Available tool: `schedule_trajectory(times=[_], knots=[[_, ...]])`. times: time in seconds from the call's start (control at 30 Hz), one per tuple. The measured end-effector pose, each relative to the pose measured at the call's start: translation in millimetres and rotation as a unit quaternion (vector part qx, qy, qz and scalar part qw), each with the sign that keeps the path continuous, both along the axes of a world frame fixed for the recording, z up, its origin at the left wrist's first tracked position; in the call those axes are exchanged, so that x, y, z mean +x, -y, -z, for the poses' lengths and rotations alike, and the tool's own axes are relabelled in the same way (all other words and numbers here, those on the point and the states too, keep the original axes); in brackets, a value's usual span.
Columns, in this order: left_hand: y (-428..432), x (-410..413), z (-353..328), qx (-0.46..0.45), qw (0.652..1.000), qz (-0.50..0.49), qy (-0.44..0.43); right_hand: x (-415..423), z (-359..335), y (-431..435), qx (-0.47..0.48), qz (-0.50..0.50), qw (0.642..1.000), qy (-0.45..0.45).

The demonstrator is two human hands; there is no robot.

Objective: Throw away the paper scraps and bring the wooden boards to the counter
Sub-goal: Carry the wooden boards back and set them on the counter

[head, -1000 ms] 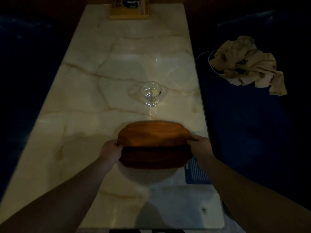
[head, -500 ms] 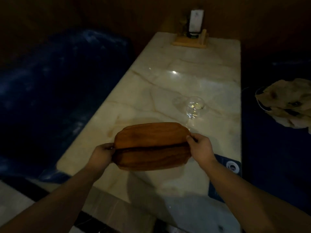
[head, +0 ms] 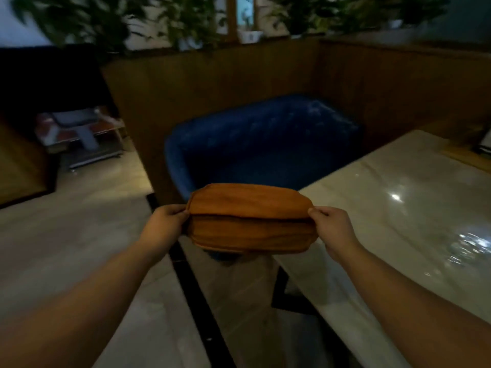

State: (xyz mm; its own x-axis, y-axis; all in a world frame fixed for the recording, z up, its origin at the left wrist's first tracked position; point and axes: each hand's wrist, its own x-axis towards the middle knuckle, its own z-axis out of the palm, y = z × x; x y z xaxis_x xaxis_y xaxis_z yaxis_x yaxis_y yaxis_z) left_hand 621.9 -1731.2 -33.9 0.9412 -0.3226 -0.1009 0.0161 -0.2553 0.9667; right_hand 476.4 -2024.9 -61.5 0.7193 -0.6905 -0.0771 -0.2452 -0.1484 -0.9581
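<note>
A stack of brown wooden boards [head: 251, 219] with rounded corners hangs in the air in front of me, off the table's left edge and over the floor. My left hand [head: 167, 221] grips the stack's left end and my right hand [head: 330, 224] grips its right end. The upper board sits slightly further back than the ones under it. No paper scraps are in view.
The marble table [head: 398, 208] runs along the right, with a glass [head: 467, 248] near its edge. A blue upholstered seat [head: 260, 144] stands ahead against a wooden partition [head: 212, 102] topped with plants. Pale tiled floor [head: 66, 235] opens to the left toward a metal cart [head: 79, 134].
My view has swung left, away from the table. The boards, held in both hands, have moved off the tabletop and now hang over the floor beside the blue seat.
</note>
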Motion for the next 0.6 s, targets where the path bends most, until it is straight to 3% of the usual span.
schedule_trajectory(times=[0.23,0.43,0.6], knots=[[-201,-28,-56,-0.032,0.990,-0.132,0.039,73,-41,-181,0.082,-0.158,0.983,0.042],[-359,-60,-78,-0.015,0.960,-0.273,0.064,127,-63,-339,0.073,-0.283,0.955,0.050],[-469,-93,-80,0.005,0.914,-0.399,0.078,169,-76,-465,0.038,-0.416,0.907,0.047]])
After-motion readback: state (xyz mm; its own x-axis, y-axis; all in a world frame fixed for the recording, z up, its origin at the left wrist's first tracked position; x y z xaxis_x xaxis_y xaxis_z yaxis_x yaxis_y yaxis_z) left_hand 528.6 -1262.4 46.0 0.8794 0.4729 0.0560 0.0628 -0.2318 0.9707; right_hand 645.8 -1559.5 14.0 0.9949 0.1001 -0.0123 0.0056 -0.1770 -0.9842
